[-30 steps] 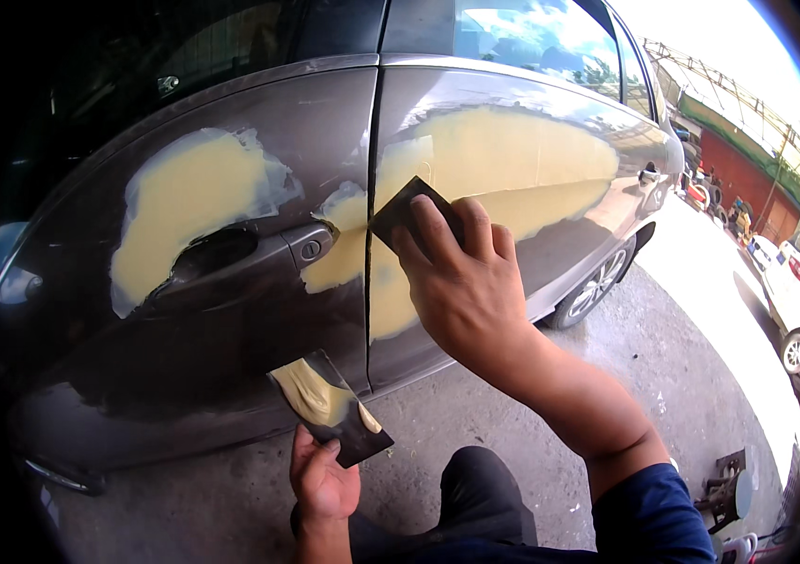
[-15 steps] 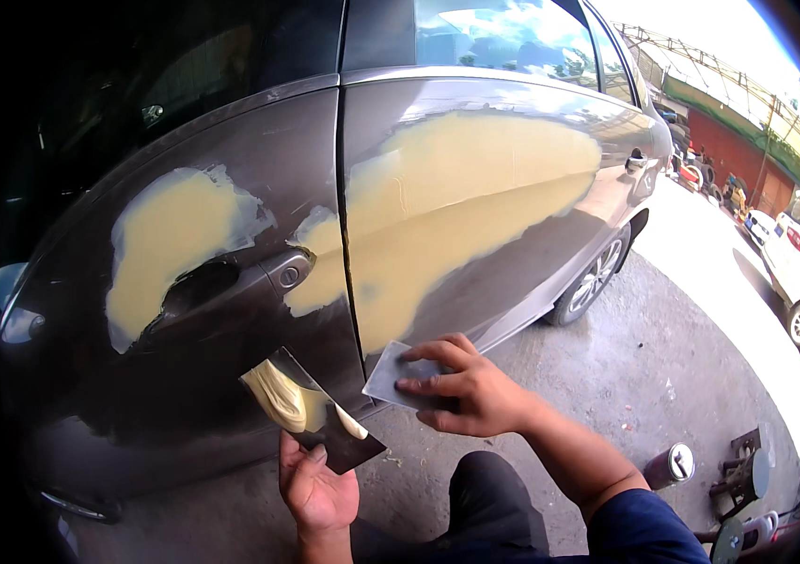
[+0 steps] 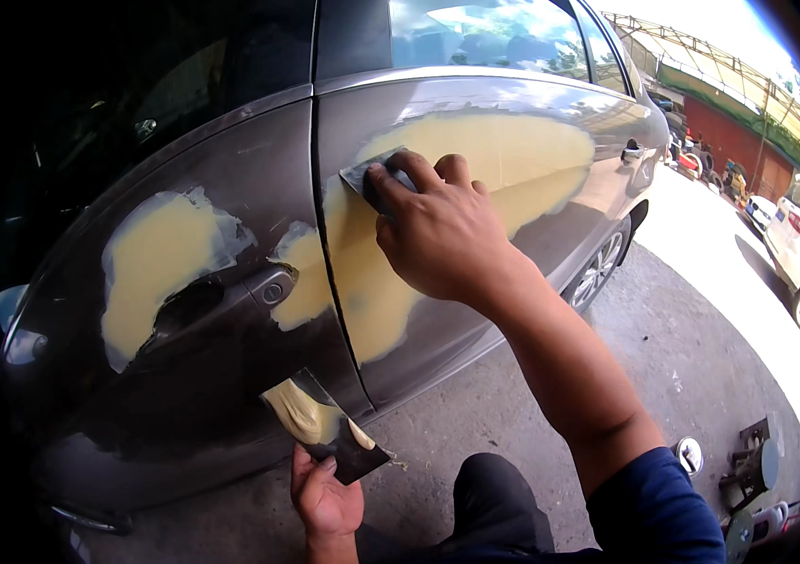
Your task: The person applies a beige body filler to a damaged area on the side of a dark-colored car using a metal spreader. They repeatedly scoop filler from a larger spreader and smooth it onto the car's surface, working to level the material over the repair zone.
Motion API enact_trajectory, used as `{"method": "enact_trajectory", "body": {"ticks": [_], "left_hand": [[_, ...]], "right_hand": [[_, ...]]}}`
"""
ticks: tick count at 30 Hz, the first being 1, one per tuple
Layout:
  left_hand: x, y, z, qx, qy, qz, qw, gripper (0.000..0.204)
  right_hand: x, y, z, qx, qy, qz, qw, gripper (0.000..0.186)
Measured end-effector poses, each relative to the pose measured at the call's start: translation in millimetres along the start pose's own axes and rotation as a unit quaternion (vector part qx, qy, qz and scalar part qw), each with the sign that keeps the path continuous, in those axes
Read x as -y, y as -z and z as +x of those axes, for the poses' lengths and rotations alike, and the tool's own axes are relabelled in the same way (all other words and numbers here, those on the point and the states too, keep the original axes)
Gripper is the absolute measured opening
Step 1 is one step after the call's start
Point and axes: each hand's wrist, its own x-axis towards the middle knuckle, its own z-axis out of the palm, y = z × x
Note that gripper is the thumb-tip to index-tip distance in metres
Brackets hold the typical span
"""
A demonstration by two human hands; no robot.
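Note:
My right hand [image 3: 447,221] grips a thin grey filler spreader [image 3: 359,177] and presses it on the rear door near its front edge. There it touches a broad patch of yellow body filler [image 3: 503,150]. Lower down, my left hand [image 3: 327,498] pinches a dark flat mixing board [image 3: 362,461] by its near edge, away from the car. A thick smear of pale yellow filler [image 3: 298,411] lies on the board, with a smaller dab at its right. Another filler patch [image 3: 160,258] surrounds part of the front door handle [image 3: 254,287] area.
The brown-grey car [image 3: 71,395] fills the left and middle. On the concrete floor at right stand a can [image 3: 690,455] and a small dark stool [image 3: 752,470]. My knee [image 3: 499,498] is below the door. A white car [image 3: 799,249] is parked farther right.
My right hand has moved up with the spreader, from beside the mixing board onto the rear door's filler. The left hand still holds the board, slightly lower and to the right.

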Motion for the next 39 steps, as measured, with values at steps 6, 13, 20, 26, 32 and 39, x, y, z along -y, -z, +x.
{"method": "enact_trajectory", "body": {"ticks": [6,13,20,26,32,39], "left_hand": [[-5,8,3,0.002,-0.002,0.037,0.999,0.063],[-7,-5,4,0.003,0.003,0.053,0.999,0.063],[-8,-40,13,0.007,0.001,0.047,0.999,0.063],[-8,-52,21,0.030,-0.041,0.127,0.991,0.060],[3,-56,20,0.032,-0.021,0.130,0.991,0.058],[4,-48,21,0.027,-0.004,0.156,0.987,0.059]], "right_hand": [[9,-35,-55,-0.067,0.008,0.023,0.997,0.055],[10,-51,-100,-0.066,-0.011,0.071,0.995,0.058],[18,-43,-186,0.162,0.074,0.645,0.743,0.048],[-1,-36,-190,0.064,-0.017,0.414,0.908,0.046],[17,-4,-171,-0.005,0.053,0.251,0.966,0.042],[-1,-15,-193,0.093,0.105,0.181,0.973,0.036]]}}
